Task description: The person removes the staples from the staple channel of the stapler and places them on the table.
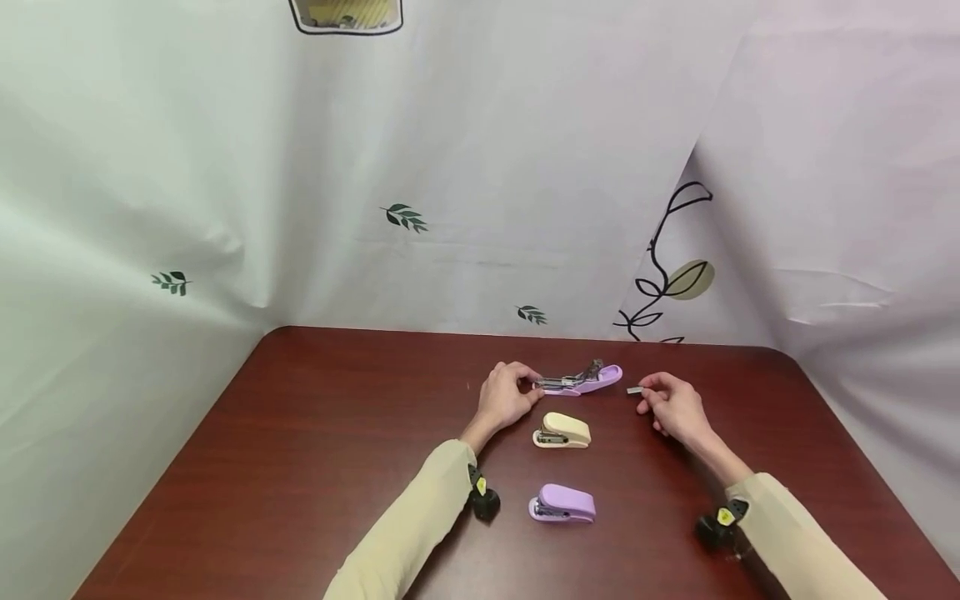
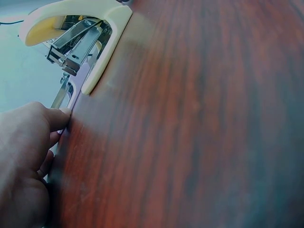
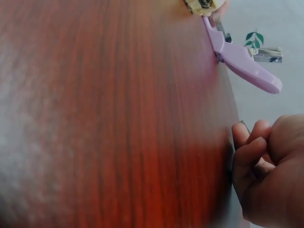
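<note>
At the far side of the table, a purple stapler [image 1: 597,380] lies opened out flat, its metal magazine exposed and its top cover swung back to the right. My left hand [image 1: 507,395] pinches the stapler's left end between thumb and fingers. To the right of it, my right hand [image 1: 675,407] pinches a small grey strip of staples [image 1: 634,390] that points toward the stapler. In the right wrist view, the curled fingers [image 3: 250,151] hide most of the strip. The purple stapler [image 3: 247,66] shows there with its cover tipped back.
A cream stapler [image 1: 566,428] stands closed on the brown table [image 1: 337,467], nearer me than the opened one. Closer still is a second purple stapler [image 1: 564,503], also closed. A white patterned curtain [image 1: 480,167] hangs behind the table's far edge.
</note>
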The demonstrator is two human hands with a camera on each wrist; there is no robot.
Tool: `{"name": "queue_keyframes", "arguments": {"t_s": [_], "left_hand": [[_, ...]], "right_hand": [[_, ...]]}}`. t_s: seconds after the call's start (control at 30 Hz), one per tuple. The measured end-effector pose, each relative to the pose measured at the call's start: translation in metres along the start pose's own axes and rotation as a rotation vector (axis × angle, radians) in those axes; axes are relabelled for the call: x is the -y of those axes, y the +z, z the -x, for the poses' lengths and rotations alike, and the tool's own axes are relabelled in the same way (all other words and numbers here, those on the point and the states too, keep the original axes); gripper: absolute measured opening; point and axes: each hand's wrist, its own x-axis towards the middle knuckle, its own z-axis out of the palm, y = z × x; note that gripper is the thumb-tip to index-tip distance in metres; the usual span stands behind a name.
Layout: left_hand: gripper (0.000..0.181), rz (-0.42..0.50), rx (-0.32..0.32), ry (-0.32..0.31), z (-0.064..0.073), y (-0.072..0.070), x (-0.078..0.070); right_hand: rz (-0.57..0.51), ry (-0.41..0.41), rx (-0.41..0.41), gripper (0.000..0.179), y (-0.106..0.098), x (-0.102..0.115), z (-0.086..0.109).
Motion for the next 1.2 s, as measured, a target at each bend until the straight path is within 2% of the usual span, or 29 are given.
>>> {"name": "queue_keyframes", "arguments": {"t_s": [0.23,0.53,1.2], "left_hand": [[0.017,-0.006,-0.015,0.020,-0.0027,-0.0018,0.0002],[0.017,-0.003,-0.018,0.024,-0.0027,-0.0017,0.0001],[0.016,0.001,-0.014,0.015,0.0003,-0.0023,-0.0016]], "right_hand": [[0.054,-0.014,-0.005,0.013,0.0012,0.0019,-0.0046],[0.123,-0.081,0.003,0.011,0.0014,0.0042,-0.0051],[0.181,-0.059,0.034,0.013,0.0035,0.0088,-0.0046]]}}
